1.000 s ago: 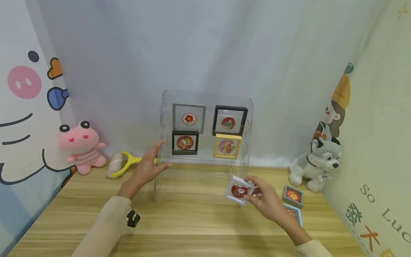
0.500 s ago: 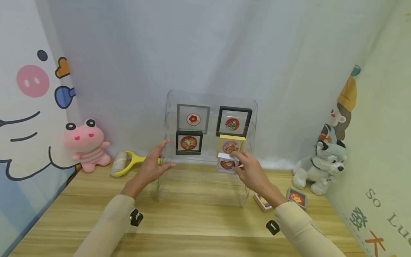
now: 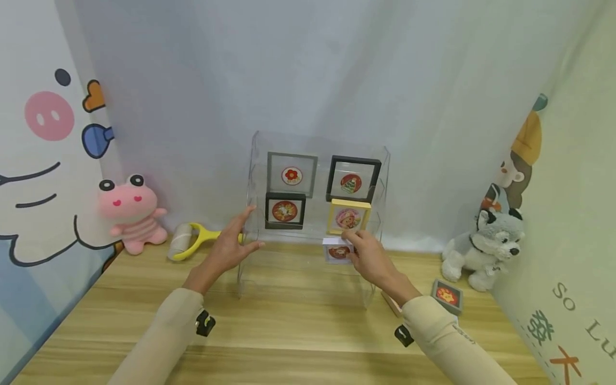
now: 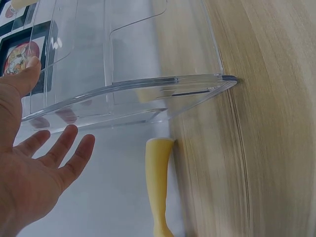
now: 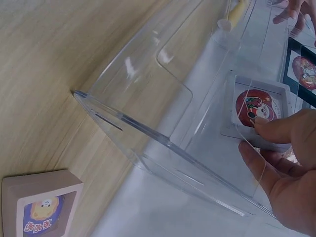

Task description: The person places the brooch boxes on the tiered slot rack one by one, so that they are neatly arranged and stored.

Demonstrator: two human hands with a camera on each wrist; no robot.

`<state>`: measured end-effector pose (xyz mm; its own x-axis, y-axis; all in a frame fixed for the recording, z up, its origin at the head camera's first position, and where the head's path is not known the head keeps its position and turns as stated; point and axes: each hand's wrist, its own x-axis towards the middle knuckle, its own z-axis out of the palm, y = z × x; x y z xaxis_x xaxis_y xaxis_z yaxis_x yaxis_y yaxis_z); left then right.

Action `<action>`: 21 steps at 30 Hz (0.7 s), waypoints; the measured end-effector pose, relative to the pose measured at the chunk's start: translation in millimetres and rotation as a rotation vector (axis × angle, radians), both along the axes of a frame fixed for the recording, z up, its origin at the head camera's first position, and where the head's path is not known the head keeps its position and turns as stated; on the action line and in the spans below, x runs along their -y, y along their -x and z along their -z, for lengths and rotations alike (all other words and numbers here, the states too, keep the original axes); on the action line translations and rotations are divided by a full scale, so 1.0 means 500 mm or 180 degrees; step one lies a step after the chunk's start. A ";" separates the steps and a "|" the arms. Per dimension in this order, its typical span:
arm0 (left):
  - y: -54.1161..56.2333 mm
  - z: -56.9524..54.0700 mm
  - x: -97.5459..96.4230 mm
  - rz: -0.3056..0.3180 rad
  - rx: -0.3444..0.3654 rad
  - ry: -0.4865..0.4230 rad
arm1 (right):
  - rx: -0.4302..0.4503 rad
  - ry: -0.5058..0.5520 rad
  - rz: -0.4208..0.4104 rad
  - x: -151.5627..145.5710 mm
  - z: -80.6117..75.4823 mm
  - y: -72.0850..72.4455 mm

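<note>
Four framed badges are already seated on the clear rack's [image 3: 375,160] upper tiers, a fifth, the white frame [image 3: 338,251], is being pinched onto the lower-right tier by the right hand [image 3: 368,256], the left hand [image 3: 231,246] is pressed flat w/ fingers spread against the rack's side, and at least two frames [image 3: 446,295] are left on the table.

Wooden table [image 3: 298,326], pale curtain [image 3: 289,69] behind.

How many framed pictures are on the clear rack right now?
5: grey top left, black top right, black middle left, yellow middle right, white lower right, held by the right hand.
</note>
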<state>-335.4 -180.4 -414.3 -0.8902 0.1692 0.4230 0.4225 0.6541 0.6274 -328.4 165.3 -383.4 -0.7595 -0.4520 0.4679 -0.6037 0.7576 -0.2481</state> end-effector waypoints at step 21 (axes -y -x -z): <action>-0.003 -0.006 0.000 -0.0019 0.0122 -0.0011 | 0.0274 0.0058 0.0079 -0.008 -0.002 0.004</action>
